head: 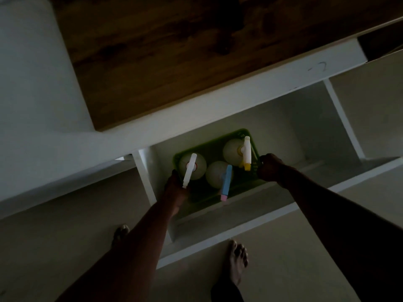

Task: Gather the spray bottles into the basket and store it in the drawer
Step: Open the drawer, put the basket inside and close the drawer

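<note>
A green basket (209,147) sits inside the open white drawer (281,127), toward its left end. Three white spray bottles stand in it: one with a white sprayer (190,168) at the left, one with a blue sprayer and pink tip (225,182) in the middle, one with a white sprayer and yellow tip (246,152) at the right. My left hand (174,188) grips the basket's left end. My right hand (270,167) grips its right end. The scene is dim.
A wooden countertop (163,57) lies above the drawer. The drawer's front panel (250,232) juts toward me, just ahead of my bare feet (238,258). White cabinet fronts (65,182) flank the drawer, and a further compartment (370,110) lies at right.
</note>
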Action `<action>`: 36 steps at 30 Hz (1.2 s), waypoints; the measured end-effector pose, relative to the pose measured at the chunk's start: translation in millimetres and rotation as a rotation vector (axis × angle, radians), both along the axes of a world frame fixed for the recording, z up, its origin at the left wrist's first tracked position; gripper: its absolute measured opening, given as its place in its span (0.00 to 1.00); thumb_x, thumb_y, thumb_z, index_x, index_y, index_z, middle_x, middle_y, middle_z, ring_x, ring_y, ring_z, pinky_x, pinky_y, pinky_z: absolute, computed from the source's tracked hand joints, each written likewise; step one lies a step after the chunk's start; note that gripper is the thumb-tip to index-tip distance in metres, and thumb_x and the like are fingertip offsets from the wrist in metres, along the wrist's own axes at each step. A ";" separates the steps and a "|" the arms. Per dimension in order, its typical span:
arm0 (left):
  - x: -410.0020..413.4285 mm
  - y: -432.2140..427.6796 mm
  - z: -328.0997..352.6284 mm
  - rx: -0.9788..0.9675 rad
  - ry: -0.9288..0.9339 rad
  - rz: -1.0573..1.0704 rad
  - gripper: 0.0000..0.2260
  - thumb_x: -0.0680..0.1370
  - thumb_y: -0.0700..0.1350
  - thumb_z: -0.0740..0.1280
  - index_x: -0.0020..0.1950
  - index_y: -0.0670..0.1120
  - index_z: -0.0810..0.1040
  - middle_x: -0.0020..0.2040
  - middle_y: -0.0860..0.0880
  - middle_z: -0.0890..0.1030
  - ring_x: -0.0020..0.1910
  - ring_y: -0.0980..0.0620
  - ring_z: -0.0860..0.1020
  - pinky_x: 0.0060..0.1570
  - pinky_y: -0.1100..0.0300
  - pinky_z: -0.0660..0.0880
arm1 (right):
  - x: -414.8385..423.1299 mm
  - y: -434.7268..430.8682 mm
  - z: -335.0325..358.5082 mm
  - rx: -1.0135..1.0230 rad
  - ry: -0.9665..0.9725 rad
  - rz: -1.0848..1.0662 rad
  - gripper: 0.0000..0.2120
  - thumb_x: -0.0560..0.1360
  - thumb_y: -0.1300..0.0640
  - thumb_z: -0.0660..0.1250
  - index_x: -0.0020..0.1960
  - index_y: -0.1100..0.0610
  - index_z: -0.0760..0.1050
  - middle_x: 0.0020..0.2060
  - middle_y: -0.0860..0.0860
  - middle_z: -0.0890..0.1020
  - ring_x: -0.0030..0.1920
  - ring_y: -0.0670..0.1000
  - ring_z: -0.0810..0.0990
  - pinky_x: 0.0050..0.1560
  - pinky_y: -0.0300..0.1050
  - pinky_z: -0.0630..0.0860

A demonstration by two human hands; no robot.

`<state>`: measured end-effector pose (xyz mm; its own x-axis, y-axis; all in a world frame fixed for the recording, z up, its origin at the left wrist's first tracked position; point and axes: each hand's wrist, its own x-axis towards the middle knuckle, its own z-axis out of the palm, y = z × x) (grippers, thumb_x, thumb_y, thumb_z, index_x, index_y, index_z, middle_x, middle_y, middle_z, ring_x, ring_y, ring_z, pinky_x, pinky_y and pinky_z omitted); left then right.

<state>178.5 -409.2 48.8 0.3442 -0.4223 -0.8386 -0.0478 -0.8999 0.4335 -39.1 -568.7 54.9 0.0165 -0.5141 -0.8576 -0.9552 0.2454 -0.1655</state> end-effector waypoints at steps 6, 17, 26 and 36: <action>-19.9 4.7 47.8 0.072 0.000 0.029 0.35 0.78 0.43 0.66 0.80 0.44 0.50 0.75 0.39 0.65 0.71 0.40 0.68 0.58 0.54 0.71 | -7.7 22.7 33.6 -0.191 -0.072 0.160 0.11 0.77 0.63 0.63 0.58 0.63 0.74 0.49 0.58 0.79 0.33 0.45 0.71 0.28 0.35 0.66; -89.3 126.4 139.2 -0.289 -0.553 -0.593 0.24 0.68 0.42 0.74 0.63 0.41 0.78 0.61 0.40 0.80 0.60 0.42 0.79 0.56 0.50 0.80 | -52.8 159.6 131.4 -0.579 -0.106 0.417 0.14 0.78 0.46 0.61 0.60 0.50 0.75 0.58 0.50 0.78 0.48 0.47 0.79 0.29 0.34 0.76; -126.8 145.4 151.4 0.051 -0.481 -0.761 0.41 0.76 0.53 0.63 0.79 0.44 0.40 0.80 0.42 0.42 0.80 0.41 0.45 0.77 0.43 0.45 | -33.5 194.5 121.9 -0.308 -0.107 0.311 0.34 0.78 0.56 0.60 0.77 0.49 0.46 0.78 0.53 0.42 0.61 0.51 0.78 0.27 0.32 0.70; -114.2 122.2 148.3 0.035 -0.512 -0.707 0.45 0.73 0.59 0.65 0.76 0.38 0.42 0.79 0.37 0.49 0.79 0.39 0.53 0.74 0.34 0.52 | -14.0 170.4 127.8 -0.375 -0.037 0.587 0.35 0.75 0.63 0.56 0.77 0.57 0.43 0.77 0.62 0.43 0.77 0.62 0.42 0.69 0.53 0.70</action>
<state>64.3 -287.0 197.1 0.3495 -0.6563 -0.6687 -0.7814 -0.5980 0.1784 -53.1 -398.3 182.7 0.4076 -0.6727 -0.6176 -0.9047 -0.3895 -0.1728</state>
